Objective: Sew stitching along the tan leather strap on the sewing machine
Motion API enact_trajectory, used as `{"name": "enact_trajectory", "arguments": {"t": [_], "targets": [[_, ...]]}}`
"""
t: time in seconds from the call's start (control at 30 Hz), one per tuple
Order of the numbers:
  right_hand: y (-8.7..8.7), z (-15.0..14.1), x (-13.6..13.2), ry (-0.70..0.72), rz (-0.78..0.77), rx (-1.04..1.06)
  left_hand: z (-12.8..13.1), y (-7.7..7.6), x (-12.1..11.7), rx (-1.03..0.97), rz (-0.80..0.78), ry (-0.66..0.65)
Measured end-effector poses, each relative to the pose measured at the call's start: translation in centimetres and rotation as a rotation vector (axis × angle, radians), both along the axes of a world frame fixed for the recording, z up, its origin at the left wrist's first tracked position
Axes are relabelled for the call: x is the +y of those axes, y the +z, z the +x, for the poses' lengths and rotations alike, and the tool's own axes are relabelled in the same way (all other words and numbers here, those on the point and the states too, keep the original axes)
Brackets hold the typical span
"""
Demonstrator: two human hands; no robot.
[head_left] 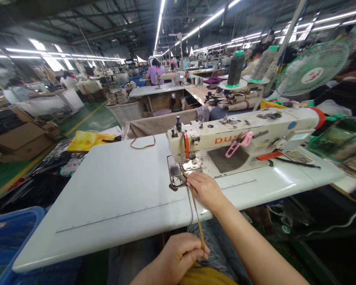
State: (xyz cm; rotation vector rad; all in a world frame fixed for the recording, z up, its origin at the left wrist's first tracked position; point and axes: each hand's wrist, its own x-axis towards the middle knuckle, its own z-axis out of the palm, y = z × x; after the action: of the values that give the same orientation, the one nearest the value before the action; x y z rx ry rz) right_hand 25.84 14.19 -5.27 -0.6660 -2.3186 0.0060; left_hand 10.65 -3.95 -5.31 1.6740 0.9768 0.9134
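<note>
A narrow brown strap [197,209] runs from the needle area of a white sewing machine [207,138] down over the table's front edge. My left hand [180,251], below that edge, pinches the strap's lower part between thumb and fingers. Close in front of the presser foot, my right hand [205,190] is closed on the strap, its fingertips at the metal needle plate [176,176]. The fingers of that hand partly hide the strap there. A thin brown loop [142,146] lies on the table's far side, left of the machine head.
The white table [121,182] carries a printed ruler line. Pink thread snips [239,144] rest against the machine arm. Thread cones [235,69] and a green fan [313,69] stand behind right. At lower left is a blue basket [37,215]. Another person [156,71] sits farther back.
</note>
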Motion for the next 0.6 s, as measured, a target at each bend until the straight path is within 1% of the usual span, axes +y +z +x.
{"name": "enact_trajectory", "arguments": {"t": [0.13, 0.27, 0.33, 0.43, 0.5, 0.6], "targets": [[0.0, 0.0, -0.1, -0.003, -0.036, 0.015, 0.0, 0.6, 0.0, -0.011, 0.024, -0.014], [0.2, 0.1, -0.2, -0.014, -0.08, -0.032, 0.0, 2.0, 0.1, -0.055, 0.076, -0.071], [0.2, 0.2, -0.3, 0.003, -0.076, -0.039, -0.1, 2.9, 0.2, -0.124, 0.061, -0.089], [0.2, 0.3, -0.3, 0.014, -0.065, -0.025, 0.0, 3.8, 0.4, -0.224, -0.018, -0.108], [0.1, 0.3, -0.4, 0.009, -0.06, -0.02, 0.1, 4.0, 0.5, -0.253, -0.069, -0.14], [0.0, 0.3, -0.3, 0.026, -0.05, -0.01, 0.4, 3.8, 0.5, -0.235, -0.054, -0.185]]}}
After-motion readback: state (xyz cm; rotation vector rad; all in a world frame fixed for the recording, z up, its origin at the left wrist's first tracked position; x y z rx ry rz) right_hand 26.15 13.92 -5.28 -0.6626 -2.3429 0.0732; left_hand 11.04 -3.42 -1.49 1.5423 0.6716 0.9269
